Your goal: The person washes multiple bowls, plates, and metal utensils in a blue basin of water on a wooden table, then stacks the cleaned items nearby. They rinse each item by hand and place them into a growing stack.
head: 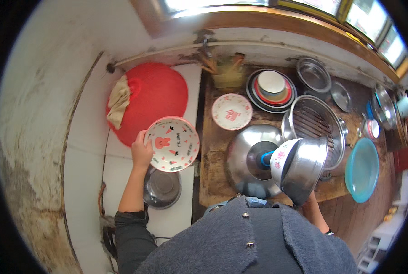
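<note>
My left hand [143,150] grips the rim of a white plate [181,145] with a pink edge and a rabbit-and-carrot print, tilted towards me. Below that plate, a dark metal bowl [162,188] rests on the white counter. A tilted steel basin [308,167] is held in front of my body by my right hand [309,199]; the basin hides most of its fingers. Against the basin's mouth leans a white bowl with pink flowers [280,160]. Beneath them, a domed steel lid [245,147] with a black and blue knob lies on the wooden table.
A red food cover [159,92] with a beige cloth [119,101] on it is at left. The wooden table [216,164] carries a printed plate [232,112], stacked bowls [271,82], a steel pot with a rack [317,123] and a steel basin [313,74]. A turquoise basin [361,171] stands right.
</note>
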### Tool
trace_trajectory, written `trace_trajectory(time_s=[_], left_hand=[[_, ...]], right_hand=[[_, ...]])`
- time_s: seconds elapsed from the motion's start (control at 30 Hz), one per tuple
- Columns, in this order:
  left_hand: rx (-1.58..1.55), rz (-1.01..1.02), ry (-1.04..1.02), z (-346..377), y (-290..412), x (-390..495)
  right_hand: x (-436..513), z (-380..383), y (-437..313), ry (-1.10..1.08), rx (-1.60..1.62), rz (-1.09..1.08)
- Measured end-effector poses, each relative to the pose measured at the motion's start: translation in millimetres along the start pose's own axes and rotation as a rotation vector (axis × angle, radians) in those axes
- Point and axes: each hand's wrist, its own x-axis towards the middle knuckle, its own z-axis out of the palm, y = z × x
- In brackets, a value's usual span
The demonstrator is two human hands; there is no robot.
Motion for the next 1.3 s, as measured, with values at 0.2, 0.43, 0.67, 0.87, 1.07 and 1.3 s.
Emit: trace_trajectory(time_s=[0.2,0.43,0.67,0.87,1.07,1.3], left_hand=[[-0.396,-0.122,-0.148,158.1,1.6,64.4],[-0.358,-0.315,-0.316,269.9,13.1,104.5],[-0.324,-0.35,-0.419,300.6,22.5,109.6],[-0.42,-0.418,-0.489,295.1,25.9,104.6],[-0.302,-0.365,-0.567,278.8,40.8,101.3],[0.436,0.118,-0.788,289.9,41.1,132.3]], right_hand=[[-24.7,-2.8,-12.3,0.19,0.052,-0.05],[-38.6,4.5,-25.8,0.302,0.102,-0.155],[-30.2,-1.2,-38.4,0.213,0.125,-0.167],[-22.8,2.9,-47.5,0.214,0.115,-0.18],[-13.9,9.8,-54.6,0.263,0.124,-0.121],[-2.3,18.5,-72.2,0.263,-0.021,-0.093]])
